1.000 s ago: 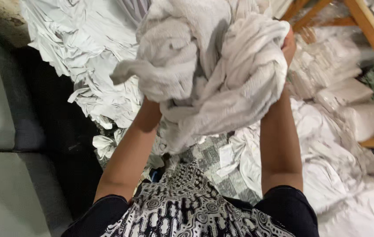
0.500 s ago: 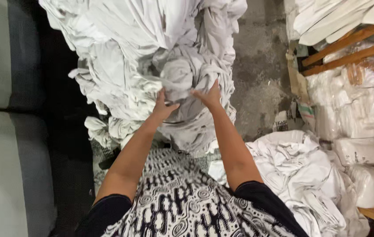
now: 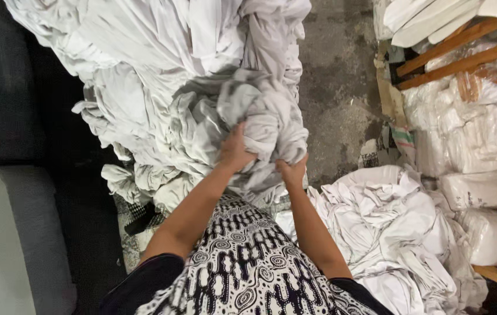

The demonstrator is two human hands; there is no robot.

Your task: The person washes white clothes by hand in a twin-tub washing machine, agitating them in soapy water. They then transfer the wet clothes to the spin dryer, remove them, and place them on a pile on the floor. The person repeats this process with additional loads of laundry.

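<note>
Hands clamped on bundle (image 3: 266, 125) atop pile (image 3: 161, 76) — our left hand (image 3: 235, 150), right hand (image 3: 292, 172) both gripping cloth; risk we judge — loose folds slip, bundle drops onto floor (image 3: 336, 87)

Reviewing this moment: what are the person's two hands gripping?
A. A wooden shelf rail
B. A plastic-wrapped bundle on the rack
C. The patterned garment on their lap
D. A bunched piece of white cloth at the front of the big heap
D: the left hand and right hand both clutch the bunched white cloth at the front of the large pile of white fabric, well away from the wooden rack on the right.
</note>
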